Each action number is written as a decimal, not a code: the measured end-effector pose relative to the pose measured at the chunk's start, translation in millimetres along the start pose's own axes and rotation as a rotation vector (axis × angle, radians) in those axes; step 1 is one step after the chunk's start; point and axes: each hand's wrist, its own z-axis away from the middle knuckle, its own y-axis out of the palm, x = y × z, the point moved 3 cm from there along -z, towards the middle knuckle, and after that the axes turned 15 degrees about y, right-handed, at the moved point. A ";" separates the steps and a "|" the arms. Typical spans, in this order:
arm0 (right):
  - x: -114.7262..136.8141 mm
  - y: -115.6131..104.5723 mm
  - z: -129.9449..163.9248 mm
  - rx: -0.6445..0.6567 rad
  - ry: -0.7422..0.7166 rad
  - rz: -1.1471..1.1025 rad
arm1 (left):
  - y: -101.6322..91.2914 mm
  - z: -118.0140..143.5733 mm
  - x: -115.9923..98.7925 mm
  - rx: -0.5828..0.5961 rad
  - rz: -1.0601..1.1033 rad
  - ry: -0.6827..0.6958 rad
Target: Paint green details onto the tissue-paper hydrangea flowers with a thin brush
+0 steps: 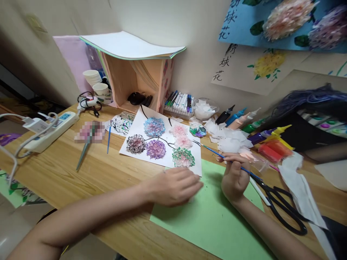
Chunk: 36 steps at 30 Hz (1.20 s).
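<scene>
My right hand [236,176] pinches a thin blue paintbrush [217,153] whose tip reaches the right edge of a white sheet [130,155]. On that sheet sit several fluffy flowers, among them a blue one [154,127], a purple one [155,149], a pink one [180,135] and a green-edged one [183,157], with dark painted stems between them. Slightly blurred, my left hand [176,186] is palm down by the sheet's lower edge, over green paper [200,224]. Its fingers are loosely bent and seem to hold nothing; the thumb is hidden.
Black-handled scissors [282,206] lie right of my right hand. Paint bottles [238,117], white paper scraps [233,139], a marker box [179,104] and a paint-smeared palette [197,130] stand behind. At left are a second brush [108,139] and a power strip [51,131].
</scene>
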 end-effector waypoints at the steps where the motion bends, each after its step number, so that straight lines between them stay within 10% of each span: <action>1: -6.2 -2.6 -0.9 0.005 0.058 -0.007 | -13.5 13.7 8.6 -0.049 -0.037 -0.089; 8: -26.3 -12.8 -1.7 0.023 0.189 -0.039 | -80.1 141.8 101.7 -0.418 -0.114 -1.225; 14: -26.6 -9.7 -1.3 0.010 0.240 -0.042 | -65.2 166.9 141.1 -0.422 0.153 -1.331; 36: -11.9 0.9 3.3 0.285 0.498 -0.355 | -23.5 170.3 126.7 -1.212 0.968 -1.453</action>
